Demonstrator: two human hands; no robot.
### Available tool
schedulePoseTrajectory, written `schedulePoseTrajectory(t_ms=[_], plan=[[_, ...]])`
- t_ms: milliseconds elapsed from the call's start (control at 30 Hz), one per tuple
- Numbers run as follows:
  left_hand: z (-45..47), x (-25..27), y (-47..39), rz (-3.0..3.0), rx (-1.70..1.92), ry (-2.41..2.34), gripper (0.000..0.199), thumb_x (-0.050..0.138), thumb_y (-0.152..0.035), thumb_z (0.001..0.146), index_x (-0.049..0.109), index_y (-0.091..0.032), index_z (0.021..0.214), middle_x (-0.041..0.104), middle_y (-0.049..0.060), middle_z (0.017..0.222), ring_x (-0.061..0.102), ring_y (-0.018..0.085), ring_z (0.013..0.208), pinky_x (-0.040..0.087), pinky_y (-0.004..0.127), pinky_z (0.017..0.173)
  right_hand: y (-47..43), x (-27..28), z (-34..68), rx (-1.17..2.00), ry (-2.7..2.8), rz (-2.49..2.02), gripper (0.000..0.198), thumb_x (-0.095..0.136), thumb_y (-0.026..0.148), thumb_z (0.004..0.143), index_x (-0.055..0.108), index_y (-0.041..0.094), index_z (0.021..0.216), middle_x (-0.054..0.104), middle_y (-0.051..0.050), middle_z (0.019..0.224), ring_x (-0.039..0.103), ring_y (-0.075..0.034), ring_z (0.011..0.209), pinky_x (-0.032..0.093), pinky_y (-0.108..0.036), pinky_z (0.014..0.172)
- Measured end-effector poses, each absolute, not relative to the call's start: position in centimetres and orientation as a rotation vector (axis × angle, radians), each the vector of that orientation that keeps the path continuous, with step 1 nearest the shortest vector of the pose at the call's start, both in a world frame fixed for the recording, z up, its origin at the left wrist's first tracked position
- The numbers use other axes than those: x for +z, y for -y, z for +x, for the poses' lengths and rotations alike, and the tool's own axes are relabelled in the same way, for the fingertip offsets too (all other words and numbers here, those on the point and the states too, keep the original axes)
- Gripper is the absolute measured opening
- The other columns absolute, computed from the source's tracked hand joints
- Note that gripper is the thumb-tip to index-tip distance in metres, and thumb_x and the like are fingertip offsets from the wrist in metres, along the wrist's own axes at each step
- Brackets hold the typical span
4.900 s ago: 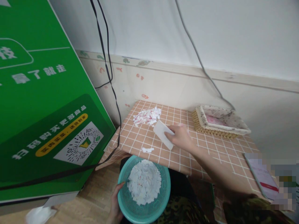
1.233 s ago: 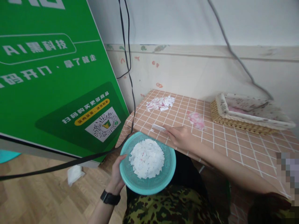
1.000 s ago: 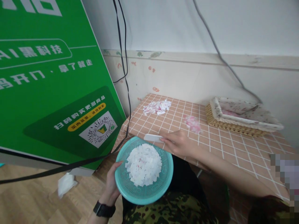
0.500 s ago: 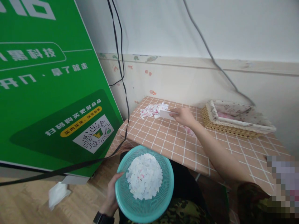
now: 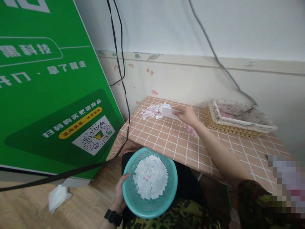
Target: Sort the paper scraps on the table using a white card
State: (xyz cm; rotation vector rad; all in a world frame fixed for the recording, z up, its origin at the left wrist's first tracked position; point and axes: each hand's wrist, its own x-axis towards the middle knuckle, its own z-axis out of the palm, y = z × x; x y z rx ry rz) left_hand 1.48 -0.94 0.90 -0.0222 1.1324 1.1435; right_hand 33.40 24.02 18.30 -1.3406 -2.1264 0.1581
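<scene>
In the head view, the left hand (image 5: 119, 192) grasps the round teal plastic sieve basket (image 5: 172, 190) at nine o'clock on its rim, thumb over the edge and the fingers mostly hidden beneath. Inside it, a heap of small white paper scraps with a few pink flecks (image 5: 150, 178) covers the middle of the bottom.

Clock directions from here on are taken from the basket. At half past twelve, the right hand (image 5: 187, 115) pinches a flat white rectangular card (image 5: 168, 113), whose far end is at the right edge of a loose pile of white and pink paper scraps (image 5: 152, 111). That pile lies at twelve o'clock on the brown cloth with white grid lines (image 5: 164, 135). A small pink patch (image 5: 191, 130) shows near half past one, partly behind the right forearm. At two o'clock sits a fabric-lined rectangular wicker basket (image 5: 228, 128); at ten stands a large green printed panel (image 5: 59, 95).
</scene>
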Motion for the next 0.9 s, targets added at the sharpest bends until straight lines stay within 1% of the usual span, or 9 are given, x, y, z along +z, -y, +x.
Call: schedulePoseTrajectory(t_ms=[100, 233, 333, 400, 533, 700, 900], plan=[[1.5, 0.7, 1.0, -0.016, 1.154, -1.149, 0.013, 0.064, -0.023, 0.070, 0.071, -0.013, 0.066, 0.073, 0.008, 0.060, 0.067, 0.024, 0.054, 0.055, 0.037, 0.059, -24.2, 18.2, 33.5, 0.174, 2.151, -1.356, 0.030, 0.056, 0.024, 0.083, 0.069, 0.021, 0.109, 0.072, -0.007, 0.099, 0.066, -0.023, 0.089, 0.049, -0.034, 0.078], [1.4, 0.5, 1.1, -0.007, 1.135, -1.104, 0.016, 0.063, -0.025, 0.071, 0.072, -0.011, 0.070, 0.075, 0.010, 0.066, 0.068, 0.026, 0.059, 0.055, 0.038, 0.061, -24.3, 18.3, 33.6, 0.231, 2.138, -1.301, 0.029, 0.058, 0.026, 0.082, 0.070, 0.021, 0.108, 0.070, -0.006, 0.104, 0.065, -0.023, 0.094, 0.049, -0.033, 0.082], [1.5, 0.8, 1.1, -0.020, 1.144, -1.126, 0.014, 0.063, -0.023, 0.071, 0.071, -0.013, 0.068, 0.074, 0.008, 0.062, 0.067, 0.024, 0.054, 0.055, 0.037, 0.058, -24.2, 18.4, 33.4, 0.197, 2.115, -1.317, 0.029, 0.057, 0.025, 0.082, 0.070, 0.021, 0.108, 0.071, -0.006, 0.103, 0.066, -0.023, 0.094, 0.049, -0.034, 0.083], [1.6, 0.9, 1.0, -0.032, 1.150, -1.153, 0.011, 0.063, -0.021, 0.070, 0.071, -0.013, 0.066, 0.073, 0.008, 0.060, 0.067, 0.024, 0.052, 0.055, 0.037, 0.057, -24.2, 18.3, 33.3, 0.193, 2.133, -1.320, 0.029, 0.057, 0.024, 0.083, 0.069, 0.022, 0.108, 0.071, -0.006, 0.103, 0.066, -0.023, 0.094, 0.049, -0.035, 0.083], [1.5, 0.9, 1.0, -0.033, 1.152, -1.126, 0.012, 0.063, -0.021, 0.070, 0.072, -0.012, 0.071, 0.074, 0.009, 0.064, 0.068, 0.026, 0.058, 0.055, 0.038, 0.061, -24.4, 18.2, 33.4, 0.296, 2.145, -1.276, 0.027, 0.059, 0.025, 0.082, 0.070, 0.022, 0.106, 0.070, -0.006, 0.104, 0.066, -0.022, 0.094, 0.050, -0.034, 0.082], [1.5, 0.7, 1.0, -0.031, 1.147, -1.127, 0.013, 0.063, -0.022, 0.070, 0.070, -0.012, 0.065, 0.073, 0.008, 0.060, 0.067, 0.024, 0.053, 0.054, 0.037, 0.057, -24.7, 17.9, 33.6, 0.362, 2.077, -1.272, 0.028, 0.060, 0.026, 0.082, 0.070, 0.018, 0.106, 0.071, -0.007, 0.100, 0.067, -0.022, 0.088, 0.051, -0.035, 0.080], [1.6, 1.1, 1.0, -0.051, 1.136, -1.147, 0.012, 0.063, -0.022, 0.069, 0.070, -0.013, 0.066, 0.073, 0.008, 0.061, 0.067, 0.025, 0.053, 0.055, 0.039, 0.058, -24.6, 17.3, 32.3, 0.343, 2.133, -1.226, 0.026, 0.058, 0.025, 0.084, 0.069, 0.023, 0.107, 0.069, -0.005, 0.106, 0.066, -0.022, 0.094, 0.051, -0.036, 0.083]])
